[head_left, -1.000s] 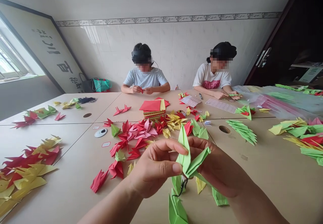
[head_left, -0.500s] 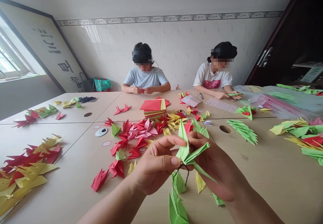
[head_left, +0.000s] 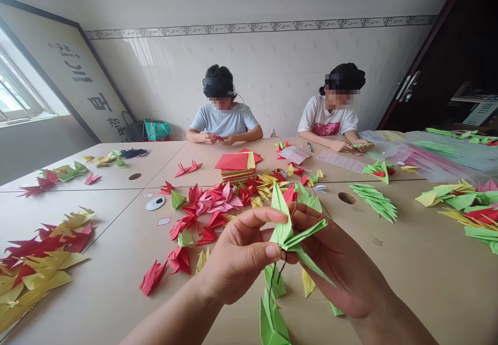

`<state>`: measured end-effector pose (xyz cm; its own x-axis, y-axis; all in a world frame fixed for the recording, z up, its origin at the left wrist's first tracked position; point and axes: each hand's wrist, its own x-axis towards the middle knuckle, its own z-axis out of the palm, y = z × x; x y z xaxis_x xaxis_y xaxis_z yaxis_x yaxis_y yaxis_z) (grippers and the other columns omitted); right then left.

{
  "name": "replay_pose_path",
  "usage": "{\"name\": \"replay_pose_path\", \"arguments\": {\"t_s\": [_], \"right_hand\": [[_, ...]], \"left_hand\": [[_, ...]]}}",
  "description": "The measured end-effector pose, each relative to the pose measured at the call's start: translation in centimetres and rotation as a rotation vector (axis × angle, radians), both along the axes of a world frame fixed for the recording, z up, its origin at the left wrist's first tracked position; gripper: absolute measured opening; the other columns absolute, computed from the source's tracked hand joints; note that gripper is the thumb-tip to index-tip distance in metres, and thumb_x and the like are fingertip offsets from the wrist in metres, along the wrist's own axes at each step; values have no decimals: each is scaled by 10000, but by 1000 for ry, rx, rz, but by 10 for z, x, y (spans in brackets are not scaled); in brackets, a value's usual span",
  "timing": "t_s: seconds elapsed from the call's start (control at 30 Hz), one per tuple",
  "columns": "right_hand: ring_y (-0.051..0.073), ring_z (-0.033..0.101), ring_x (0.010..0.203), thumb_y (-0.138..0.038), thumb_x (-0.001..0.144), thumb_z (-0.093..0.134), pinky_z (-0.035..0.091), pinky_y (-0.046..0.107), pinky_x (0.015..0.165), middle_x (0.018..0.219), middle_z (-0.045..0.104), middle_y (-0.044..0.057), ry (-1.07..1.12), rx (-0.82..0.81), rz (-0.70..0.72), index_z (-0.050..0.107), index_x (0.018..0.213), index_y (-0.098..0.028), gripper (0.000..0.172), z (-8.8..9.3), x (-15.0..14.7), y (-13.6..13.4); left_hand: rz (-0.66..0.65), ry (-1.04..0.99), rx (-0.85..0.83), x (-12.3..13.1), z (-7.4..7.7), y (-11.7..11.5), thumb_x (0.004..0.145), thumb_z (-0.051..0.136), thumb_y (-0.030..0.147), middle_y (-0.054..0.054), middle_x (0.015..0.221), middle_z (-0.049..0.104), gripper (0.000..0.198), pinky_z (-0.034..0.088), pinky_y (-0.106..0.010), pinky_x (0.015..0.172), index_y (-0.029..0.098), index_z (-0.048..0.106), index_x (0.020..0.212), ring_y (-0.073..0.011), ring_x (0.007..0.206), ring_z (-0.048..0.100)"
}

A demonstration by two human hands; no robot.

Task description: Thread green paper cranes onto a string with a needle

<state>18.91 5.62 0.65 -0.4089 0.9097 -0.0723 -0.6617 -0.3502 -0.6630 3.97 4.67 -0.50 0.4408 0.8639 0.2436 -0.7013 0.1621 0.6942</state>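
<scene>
A green folded paper crane (head_left: 281,228) is pinched between the thumb and fingers of my left hand (head_left: 233,259). My right hand (head_left: 342,262) is behind and beside the crane, its fingers curled in at the top around a thin thread; its fingertips are partly hidden. Black thread (head_left: 271,281) hangs from the underside of the crane. It runs down to another green folded paper piece (head_left: 273,321) below my hands. A yellow folded piece (head_left: 308,283) lies on the table under my right hand.
Red, pink and yellow cranes (head_left: 218,197) lie heaped ahead, before a stack of coloured paper (head_left: 235,166). Green folded pieces (head_left: 373,202) lie right, a red and yellow pile (head_left: 50,251) left. Two people (head_left: 221,122) work across the table (head_left: 420,283).
The black thread loop under the crane has become narrower, its free part shifting left. A thin line of thread now shows by my right fingertips. The crane has barely moved.
</scene>
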Motion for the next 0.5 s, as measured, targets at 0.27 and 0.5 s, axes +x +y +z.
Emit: {"name": "replay_pose_path", "arguments": {"t_s": [0.27, 0.5], "right_hand": [[89, 553, 606, -230, 688, 836, 494, 215, 572, 697, 659, -31, 4, 0, -14, 712, 740, -190, 140, -1, -1, -2], [83, 514, 596, -217, 652, 847, 459, 212, 579, 676, 644, -41, 0, 32, -85, 692, 674, -193, 158, -1, -4, -4]], "left_hand": [[7, -20, -9, 0, 0, -1, 730, 792, 141, -15, 828, 731, 271, 563, -185, 712, 185, 738, 992, -95, 695, 679], [59, -38, -18, 3, -2, 0, 757, 769, 133, -6, 774, 714, 231, 557, -169, 671, 194, 742, 978, -99, 704, 673]]}}
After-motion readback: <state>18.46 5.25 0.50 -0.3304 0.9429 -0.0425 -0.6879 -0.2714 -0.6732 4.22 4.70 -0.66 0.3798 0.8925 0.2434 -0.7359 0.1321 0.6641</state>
